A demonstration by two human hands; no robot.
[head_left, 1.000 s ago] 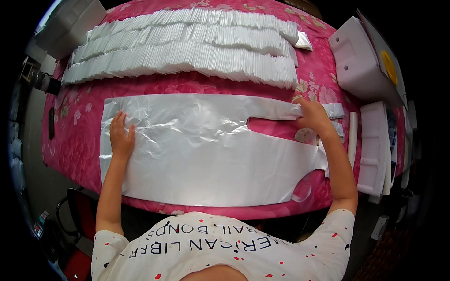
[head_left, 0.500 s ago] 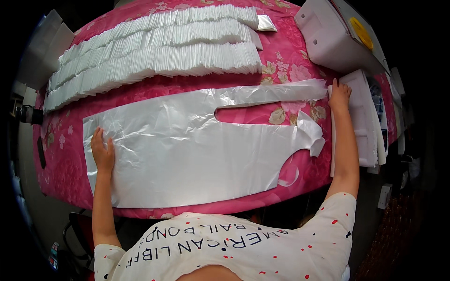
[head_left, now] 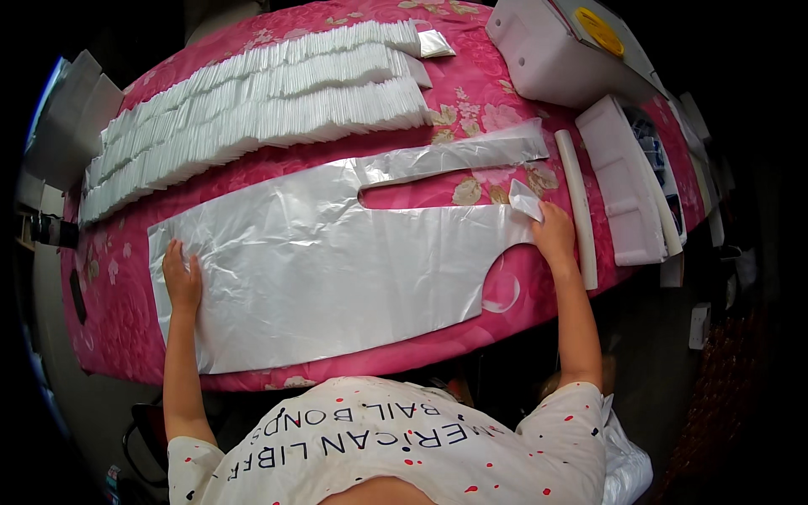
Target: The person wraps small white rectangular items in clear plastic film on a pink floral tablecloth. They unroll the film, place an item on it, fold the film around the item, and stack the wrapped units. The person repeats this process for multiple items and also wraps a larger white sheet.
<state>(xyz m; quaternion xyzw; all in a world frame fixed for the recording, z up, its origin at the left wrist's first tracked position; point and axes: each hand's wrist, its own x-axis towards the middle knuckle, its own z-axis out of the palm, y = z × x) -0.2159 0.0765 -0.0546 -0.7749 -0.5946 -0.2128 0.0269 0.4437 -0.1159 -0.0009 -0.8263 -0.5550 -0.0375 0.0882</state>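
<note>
A thin, shiny white plastic apron [head_left: 337, 269] lies spread on the table, wide end to the left. A narrow slot and a curved cut-out shape its right end. My left hand [head_left: 181, 279] rests on the left end with fingers stretched out, holding nothing. At the right, my right hand [head_left: 554, 231] has its fingers closed on the apron's crumpled strap end, beside the slot. The far strap [head_left: 471, 154] lies loose beyond that hand.
Long rows of folded white plastic pieces [head_left: 278, 114] stand at the back of the pink flowered tablecloth [head_left: 109, 328]. A pale bar [head_left: 576, 210] lies right of my right hand. Further right are a white foam tray [head_left: 619, 185], a foam box [head_left: 547, 63] and a yellow ring [head_left: 599, 32].
My right hand has come nearer and left, from beside the far strap's end to the nearer strap end, and closed on it. My left hand stays on the apron's left end.
</note>
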